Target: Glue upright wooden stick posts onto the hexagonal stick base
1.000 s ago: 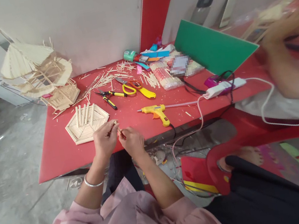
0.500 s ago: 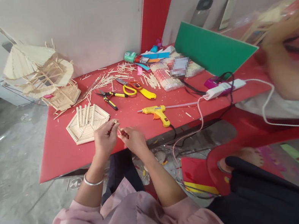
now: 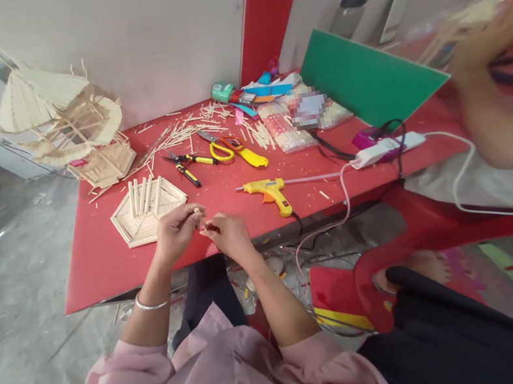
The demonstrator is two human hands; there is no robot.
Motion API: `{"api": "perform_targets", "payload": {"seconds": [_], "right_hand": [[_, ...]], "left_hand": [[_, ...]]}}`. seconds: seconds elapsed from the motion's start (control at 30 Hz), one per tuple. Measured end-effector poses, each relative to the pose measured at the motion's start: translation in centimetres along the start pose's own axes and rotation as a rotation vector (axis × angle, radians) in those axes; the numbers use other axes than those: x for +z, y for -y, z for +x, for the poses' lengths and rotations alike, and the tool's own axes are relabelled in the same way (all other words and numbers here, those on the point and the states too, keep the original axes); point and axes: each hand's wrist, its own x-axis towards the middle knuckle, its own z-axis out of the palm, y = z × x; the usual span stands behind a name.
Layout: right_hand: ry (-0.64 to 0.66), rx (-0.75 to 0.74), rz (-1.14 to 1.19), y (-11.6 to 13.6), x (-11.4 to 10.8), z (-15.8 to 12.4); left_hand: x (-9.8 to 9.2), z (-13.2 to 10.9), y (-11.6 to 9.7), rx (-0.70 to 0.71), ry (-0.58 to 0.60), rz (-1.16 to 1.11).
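Over the table's front edge, my left hand (image 3: pixel 175 231) and my right hand (image 3: pixel 229 236) are close together, both closed on short wooden sticks (image 3: pixel 200 215). Their fingers cover most of the sticks, so how many there are cannot be told. Just behind my left hand lies a flat octagon-like panel of sticks (image 3: pixel 128 226), with several loose sticks (image 3: pixel 142 195) resting on top. A yellow glue gun (image 3: pixel 269 191) lies on its side to the right of my hands, a glue stick at its rear.
Pliers (image 3: pixel 188 165) and yellow-handled scissors (image 3: pixel 223 148) lie behind on the red table (image 3: pixel 95 266). A stick pavilion model (image 3: pixel 61 127) stands at the back left. Scattered sticks, a green board (image 3: pixel 365 77) and a white power strip (image 3: pixel 385 149) lie further right, beside another person's arm (image 3: pixel 489 104).
My hands stay together at the table's edge, with the fingers shifting slightly around the sticks. The view has tilted a little. The other person's arm has moved slightly.
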Motion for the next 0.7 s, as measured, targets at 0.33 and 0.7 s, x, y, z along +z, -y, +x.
{"api": "perform_targets", "payload": {"seconds": [0.33,0.7], "right_hand": [[0.034,0.018,0.144,-0.1,-0.4,0.3],[0.007,0.015,0.031,0.3,-0.6,0.2]], "left_hand": [[-0.3,0.1,1.3,-0.035,0.007,-0.049],[-0.2,0.0,1.3,0.002,0.028,-0.023]]}}
